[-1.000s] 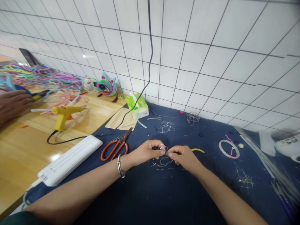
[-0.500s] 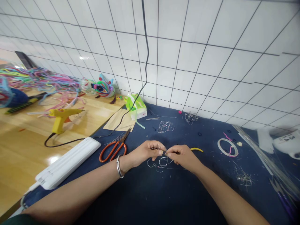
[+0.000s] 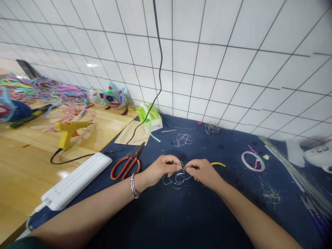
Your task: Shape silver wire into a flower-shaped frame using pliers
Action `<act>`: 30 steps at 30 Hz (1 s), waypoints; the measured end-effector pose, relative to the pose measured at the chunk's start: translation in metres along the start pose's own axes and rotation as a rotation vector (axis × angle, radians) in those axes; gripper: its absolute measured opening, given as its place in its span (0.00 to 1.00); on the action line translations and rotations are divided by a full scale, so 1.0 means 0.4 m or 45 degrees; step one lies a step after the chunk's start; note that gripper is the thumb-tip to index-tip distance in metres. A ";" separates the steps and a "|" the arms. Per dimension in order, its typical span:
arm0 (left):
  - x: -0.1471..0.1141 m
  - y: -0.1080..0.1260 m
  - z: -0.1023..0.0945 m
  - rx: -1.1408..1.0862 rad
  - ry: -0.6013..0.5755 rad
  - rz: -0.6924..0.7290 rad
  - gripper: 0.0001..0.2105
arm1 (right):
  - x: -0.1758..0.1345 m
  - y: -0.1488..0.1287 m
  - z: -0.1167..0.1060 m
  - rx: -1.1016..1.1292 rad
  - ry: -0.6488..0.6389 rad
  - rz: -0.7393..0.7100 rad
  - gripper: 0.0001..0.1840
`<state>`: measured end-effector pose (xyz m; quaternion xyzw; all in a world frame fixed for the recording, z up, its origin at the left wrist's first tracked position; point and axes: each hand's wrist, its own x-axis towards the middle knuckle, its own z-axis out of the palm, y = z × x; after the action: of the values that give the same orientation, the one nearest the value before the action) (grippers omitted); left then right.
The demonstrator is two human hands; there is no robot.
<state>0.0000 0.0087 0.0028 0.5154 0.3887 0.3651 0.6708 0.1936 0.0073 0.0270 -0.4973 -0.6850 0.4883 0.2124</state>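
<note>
Both hands meet over the dark blue cloth in the middle of the head view. My left hand (image 3: 164, 168), with a silver bangle at the wrist, pinches a thin looped wire (image 3: 180, 178) between thumb and forefinger. From the right, my right hand (image 3: 200, 171) pinches the same wire, its fingertips almost touching those of the left. The wire's silvery loops hang just below the fingertips; the exact spot between the fingers is too small to make out. Red-handled scissors (image 3: 127, 166) lie left of my left hand. A short yellow strip (image 3: 218, 164) lies just beyond my right hand.
A white power strip (image 3: 77, 181) and a yellow glue gun (image 3: 67, 133) lie at left. Wire tangles (image 3: 183, 139) and a green tissue pack (image 3: 150, 117) sit farther back. On the right are a white ring (image 3: 252, 161), wire scraps (image 3: 271, 193) and purple-handled scissors (image 3: 315, 214).
The fingertips of both hands have drawn slightly closer together on the wire. The surroundings have shifted a little with the camera; nothing else has visibly moved.
</note>
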 end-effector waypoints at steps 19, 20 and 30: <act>0.008 -0.011 -0.013 -0.163 -0.002 -0.022 0.06 | -0.001 0.006 -0.003 0.100 0.064 -0.038 0.10; 0.008 -0.010 -0.012 -0.161 0.000 -0.023 0.06 | -0.001 0.006 -0.003 0.104 0.064 -0.038 0.10; 0.005 0.000 -0.010 -0.173 -0.014 -0.022 0.05 | -0.003 0.004 0.008 0.165 0.184 -0.066 0.11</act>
<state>-0.0026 0.0120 0.0018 0.4672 0.3638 0.3820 0.7095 0.1924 0.0047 0.0244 -0.4986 -0.6475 0.4886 0.3056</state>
